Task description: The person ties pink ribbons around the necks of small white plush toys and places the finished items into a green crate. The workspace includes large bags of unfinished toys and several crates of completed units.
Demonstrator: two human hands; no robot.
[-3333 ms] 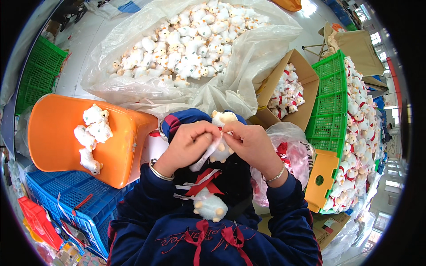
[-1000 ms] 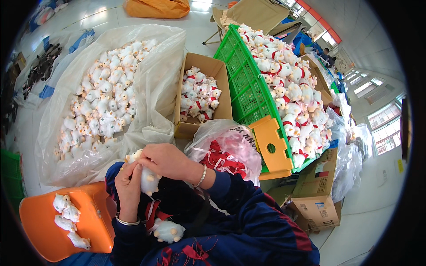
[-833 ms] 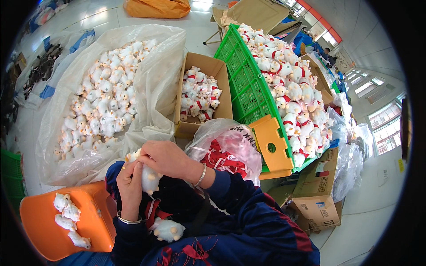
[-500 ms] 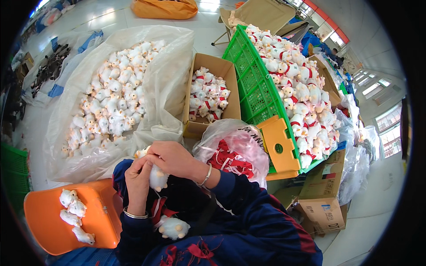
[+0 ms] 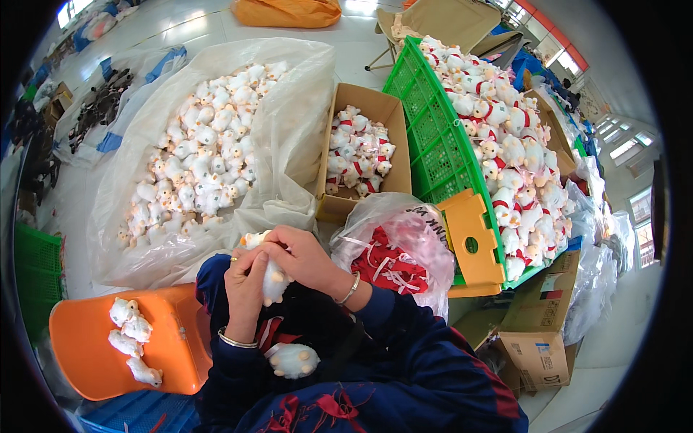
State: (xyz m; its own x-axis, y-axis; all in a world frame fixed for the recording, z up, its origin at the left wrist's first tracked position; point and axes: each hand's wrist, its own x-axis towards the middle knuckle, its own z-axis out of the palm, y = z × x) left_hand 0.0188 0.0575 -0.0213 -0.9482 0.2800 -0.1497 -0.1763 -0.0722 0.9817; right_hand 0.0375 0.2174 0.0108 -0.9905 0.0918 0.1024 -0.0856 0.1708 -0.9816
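Your left hand (image 5: 244, 286) and right hand (image 5: 303, 258) pinching a toy (image 5: 275, 284), chair (image 5: 172, 339) edge near left, sack (image 5: 289, 155) just beyond, view slightly left of moments ago

Bright, fairly even light; windows (image 5: 642, 216) at right read near white. Glare patches on floor (image 5: 355, 50) toward top; sheen on bag (image 5: 292, 137). Hands (image 5: 307, 261) reasonably sharp. Fisheye bends edges; corners black.

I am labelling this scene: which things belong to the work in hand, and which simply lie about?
Likely work things: held white plush toy; white plush toy on lap; red ribbons in clear plastic bag.
Likely lying about: beige fabric chair; bulky orange sack; brown cardboard carton, lower right.
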